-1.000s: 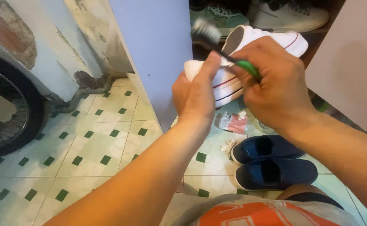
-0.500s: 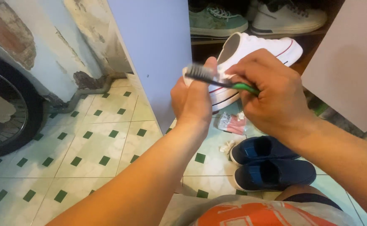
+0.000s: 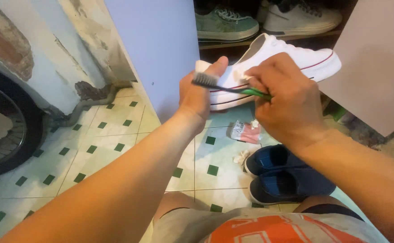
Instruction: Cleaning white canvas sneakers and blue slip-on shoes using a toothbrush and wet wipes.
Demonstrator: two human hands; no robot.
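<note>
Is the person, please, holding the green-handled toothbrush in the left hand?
No, the green-handled toothbrush is gripped in the right hand, while the left hand holds the white sneaker.

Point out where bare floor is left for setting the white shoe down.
Free: the tiled floor between the wheel and the blue panel. Crowded: right of it, where navy shoes, a pink packet and paper scraps lie under the white shoe.

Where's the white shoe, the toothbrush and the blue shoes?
white shoe [image 3: 314,60]: head view, on its side near the toe.
toothbrush [image 3: 205,80]: head view, on the bristle head.
blue shoes [image 3: 291,182]: head view, on the nearer shoe's top.
</note>
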